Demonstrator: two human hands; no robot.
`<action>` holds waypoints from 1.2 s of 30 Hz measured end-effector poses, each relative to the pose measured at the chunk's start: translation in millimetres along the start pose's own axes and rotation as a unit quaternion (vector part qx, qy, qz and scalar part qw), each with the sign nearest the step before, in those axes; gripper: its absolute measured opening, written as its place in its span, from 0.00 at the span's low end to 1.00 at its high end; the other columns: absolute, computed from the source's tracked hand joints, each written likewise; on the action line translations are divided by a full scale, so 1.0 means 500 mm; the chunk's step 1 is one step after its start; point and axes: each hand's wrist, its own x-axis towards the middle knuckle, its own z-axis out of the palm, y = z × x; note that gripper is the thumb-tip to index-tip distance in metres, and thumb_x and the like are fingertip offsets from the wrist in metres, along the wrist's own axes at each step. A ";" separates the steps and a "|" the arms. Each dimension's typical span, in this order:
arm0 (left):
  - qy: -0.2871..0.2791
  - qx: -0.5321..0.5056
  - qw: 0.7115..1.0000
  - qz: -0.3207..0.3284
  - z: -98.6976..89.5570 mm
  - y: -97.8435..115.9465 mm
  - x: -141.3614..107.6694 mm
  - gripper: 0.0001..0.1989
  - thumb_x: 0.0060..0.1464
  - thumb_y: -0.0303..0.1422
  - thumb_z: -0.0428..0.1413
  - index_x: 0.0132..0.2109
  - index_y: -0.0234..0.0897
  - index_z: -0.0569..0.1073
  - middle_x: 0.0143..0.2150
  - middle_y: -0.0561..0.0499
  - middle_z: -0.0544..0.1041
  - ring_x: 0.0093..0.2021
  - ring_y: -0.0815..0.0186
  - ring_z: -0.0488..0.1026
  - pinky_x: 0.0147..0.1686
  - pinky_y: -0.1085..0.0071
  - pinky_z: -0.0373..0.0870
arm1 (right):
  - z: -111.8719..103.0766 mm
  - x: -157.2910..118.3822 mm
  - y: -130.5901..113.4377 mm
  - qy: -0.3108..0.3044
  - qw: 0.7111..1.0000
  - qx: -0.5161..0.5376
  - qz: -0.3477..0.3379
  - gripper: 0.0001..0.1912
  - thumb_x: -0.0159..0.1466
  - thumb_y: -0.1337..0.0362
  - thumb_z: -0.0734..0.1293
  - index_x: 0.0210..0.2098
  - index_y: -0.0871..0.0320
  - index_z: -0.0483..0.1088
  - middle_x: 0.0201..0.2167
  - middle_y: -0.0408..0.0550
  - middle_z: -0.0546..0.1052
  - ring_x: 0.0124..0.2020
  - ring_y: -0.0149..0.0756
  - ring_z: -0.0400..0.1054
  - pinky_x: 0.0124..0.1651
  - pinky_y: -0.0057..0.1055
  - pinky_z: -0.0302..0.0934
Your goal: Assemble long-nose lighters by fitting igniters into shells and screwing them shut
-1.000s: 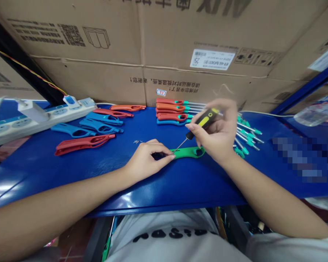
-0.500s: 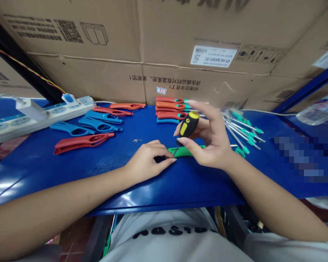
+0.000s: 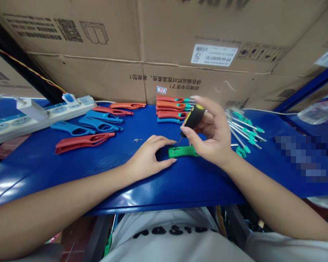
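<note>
A green lighter with a slot near its left end lies flat on the blue table. My right hand is closed around a black-and-yellow screwdriver, tilted with its thin shaft pointing down-left. The screwdriver's tip meets the lighter's left end, near the slot. My left hand is open around that same end, thumb along the near edge and fingertips just beyond the far edge. Whether the thumb touches the lighter I cannot tell. My right hand hides the lighter's right part, and a metal tube emerges beyond it.
Several small screws lie left of the lighter. Red and blue lighter shells are spread at the left, beside a white power strip. Lighters with metal tubes are stacked at the back. Loose tubes with green ends lie right. A cardboard box stands behind.
My left fingers have parted from a pinch at the screwdriver's tip and now spread around the lighter's end. The screwdriver's handle has tipped to the right in my right hand.
</note>
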 end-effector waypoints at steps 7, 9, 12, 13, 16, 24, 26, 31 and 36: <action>-0.032 -0.006 0.999 -0.015 0.007 -0.009 -0.002 0.17 0.59 0.31 0.61 0.55 0.38 0.75 0.53 0.47 0.80 0.53 0.59 0.76 0.56 0.59 0.71 | 0.004 -0.004 0.010 0.006 1.000 -0.025 -0.016 0.31 0.69 0.59 0.66 0.67 0.41 0.51 0.60 0.49 0.69 0.38 0.35 0.76 0.35 0.36 0.78; -0.032 -0.009 0.999 -0.014 0.007 -0.010 -0.001 0.16 0.59 0.31 0.61 0.54 0.39 0.75 0.53 0.48 0.80 0.53 0.59 0.76 0.56 0.58 0.71 | 0.006 -0.005 0.011 0.009 0.999 -0.023 -0.020 0.31 0.69 0.59 0.67 0.67 0.41 0.52 0.59 0.48 0.70 0.37 0.34 0.76 0.34 0.34 0.77; -0.033 -0.008 0.999 -0.009 0.008 -0.012 0.000 0.15 0.58 0.32 0.62 0.53 0.39 0.76 0.52 0.48 0.81 0.53 0.58 0.75 0.56 0.57 0.71 | 0.007 -0.006 0.011 0.011 0.999 -0.022 -0.033 0.31 0.68 0.61 0.68 0.67 0.41 0.54 0.60 0.48 0.69 0.38 0.34 0.76 0.34 0.33 0.77; -0.034 -0.008 0.999 -0.007 0.008 -0.013 -0.001 0.15 0.58 0.32 0.62 0.53 0.39 0.76 0.51 0.48 0.81 0.53 0.58 0.75 0.56 0.57 0.71 | 0.007 -0.006 0.010 0.012 0.999 -0.024 -0.036 0.31 0.68 0.62 0.69 0.66 0.41 0.55 0.61 0.48 0.69 0.38 0.34 0.76 0.34 0.33 0.77; -0.032 -0.007 0.999 0.000 0.009 -0.015 -0.001 0.15 0.58 0.32 0.63 0.52 0.38 0.76 0.51 0.47 0.81 0.53 0.58 0.75 0.56 0.58 0.71 | 0.007 -0.008 0.007 0.013 0.999 -0.028 -0.036 0.31 0.67 0.62 0.69 0.66 0.41 0.55 0.62 0.48 0.68 0.40 0.35 0.76 0.35 0.33 0.77; -0.034 -0.011 0.999 0.009 0.008 -0.014 0.001 0.13 0.59 0.32 0.62 0.51 0.38 0.76 0.50 0.47 0.81 0.52 0.58 0.75 0.55 0.57 0.71 | 0.007 -0.014 0.006 -0.002 0.999 -0.037 -0.025 0.31 0.68 0.59 0.68 0.67 0.42 0.54 0.64 0.50 0.66 0.42 0.37 0.75 0.34 0.34 0.76; -0.034 -0.013 0.999 0.007 0.008 -0.013 0.001 0.13 0.58 0.32 0.62 0.51 0.38 0.77 0.50 0.47 0.81 0.52 0.57 0.75 0.55 0.57 0.71 | 0.008 -0.014 0.006 -0.008 0.999 -0.036 -0.032 0.31 0.68 0.59 0.68 0.67 0.43 0.54 0.63 0.50 0.68 0.41 0.36 0.75 0.34 0.33 0.76; -0.038 -0.016 0.999 0.009 0.007 -0.011 0.002 0.15 0.59 0.31 0.61 0.53 0.38 0.76 0.51 0.46 0.81 0.52 0.57 0.75 0.55 0.56 0.70 | 0.008 -0.012 0.006 -0.010 0.998 -0.042 -0.056 0.31 0.68 0.61 0.68 0.66 0.44 0.54 0.63 0.50 0.68 0.41 0.34 0.75 0.33 0.30 0.75; -0.041 -0.017 0.999 0.008 0.004 -0.008 0.003 0.15 0.59 0.31 0.61 0.53 0.38 0.77 0.50 0.46 0.81 0.51 0.58 0.75 0.54 0.57 0.70 | 0.003 -0.012 0.004 -0.059 0.996 -0.042 -0.045 0.33 0.69 0.62 0.65 0.69 0.44 0.49 0.67 0.52 0.63 0.49 0.41 0.75 0.41 0.37 0.77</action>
